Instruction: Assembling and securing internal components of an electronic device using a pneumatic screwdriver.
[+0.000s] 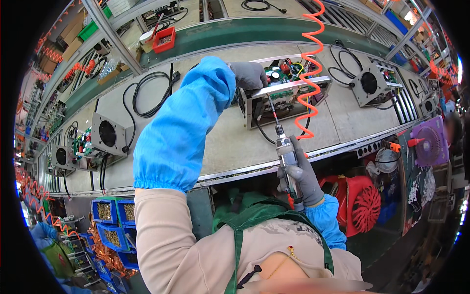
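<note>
An open metal device chassis (pixel 289 87) with green circuit boards and wiring inside stands on the workbench before me. My left hand (pixel 249 76), in a grey glove and blue sleeve cover, is closed over its upper left corner; some fingertips are hidden. In my right hand (pixel 306 179), also gloved, I grip a silver and black power screwdriver (pixel 286 151). Its long bit slants up and away, with the tip at the near side of the chassis, just under the metal rail. I cannot tell whether the tip sits in a screw.
An orange coiled hose (pixel 309 73) hangs in front of the chassis. Similar fan units stand left (pixel 107 134) and right (pixel 369 85), with a black cable (pixel 147 95) coiled nearby. Blue bins (pixel 104 210) of small parts sit lower left; a red fan (pixel 360 203) stands below the bench edge.
</note>
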Demonstrator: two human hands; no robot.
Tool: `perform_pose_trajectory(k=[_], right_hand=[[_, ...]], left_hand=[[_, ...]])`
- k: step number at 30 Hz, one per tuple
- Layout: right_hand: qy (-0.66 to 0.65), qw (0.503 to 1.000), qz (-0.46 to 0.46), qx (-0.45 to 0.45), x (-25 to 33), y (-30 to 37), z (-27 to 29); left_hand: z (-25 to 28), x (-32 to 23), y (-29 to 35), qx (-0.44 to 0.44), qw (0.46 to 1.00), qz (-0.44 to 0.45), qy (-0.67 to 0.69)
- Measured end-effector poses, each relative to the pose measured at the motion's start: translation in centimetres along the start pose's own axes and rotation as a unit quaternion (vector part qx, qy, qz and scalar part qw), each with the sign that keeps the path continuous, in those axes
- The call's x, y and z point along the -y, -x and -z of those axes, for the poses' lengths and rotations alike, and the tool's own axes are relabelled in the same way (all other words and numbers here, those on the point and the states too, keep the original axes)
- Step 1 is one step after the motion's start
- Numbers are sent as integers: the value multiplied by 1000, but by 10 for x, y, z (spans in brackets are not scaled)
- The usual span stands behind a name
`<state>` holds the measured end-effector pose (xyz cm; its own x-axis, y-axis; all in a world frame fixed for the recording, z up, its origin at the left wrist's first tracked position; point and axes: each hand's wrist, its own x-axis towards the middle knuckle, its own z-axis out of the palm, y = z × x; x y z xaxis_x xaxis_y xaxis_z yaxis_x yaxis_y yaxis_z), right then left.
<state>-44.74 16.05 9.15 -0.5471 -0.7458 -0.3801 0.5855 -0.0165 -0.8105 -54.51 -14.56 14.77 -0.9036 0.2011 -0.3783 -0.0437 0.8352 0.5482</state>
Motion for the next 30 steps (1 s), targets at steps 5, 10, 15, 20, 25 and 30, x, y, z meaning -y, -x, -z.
perform_pose_trajectory(k=[5,10,15,20,25,30], right_hand=[[-64,997,30,16,-9,0,4],[-204,972,35,114,-15,-2,7],[-164,981,41,92,-11,0,7],[-160,984,38,73,-9,0,3],[-137,989,29,46,-7,0,4],[-161,984,27,75,-7,-1,7]], left_hand=[[-16,-11,11,13,989,2,-145],[-27,-8,12,-88,984,-12,-152],[-26,-7,6,-80,985,-8,-150],[-25,-13,12,-82,987,8,-140],[-25,-18,14,-80,992,27,-97],[-21,-16,12,-84,991,29,-96]])
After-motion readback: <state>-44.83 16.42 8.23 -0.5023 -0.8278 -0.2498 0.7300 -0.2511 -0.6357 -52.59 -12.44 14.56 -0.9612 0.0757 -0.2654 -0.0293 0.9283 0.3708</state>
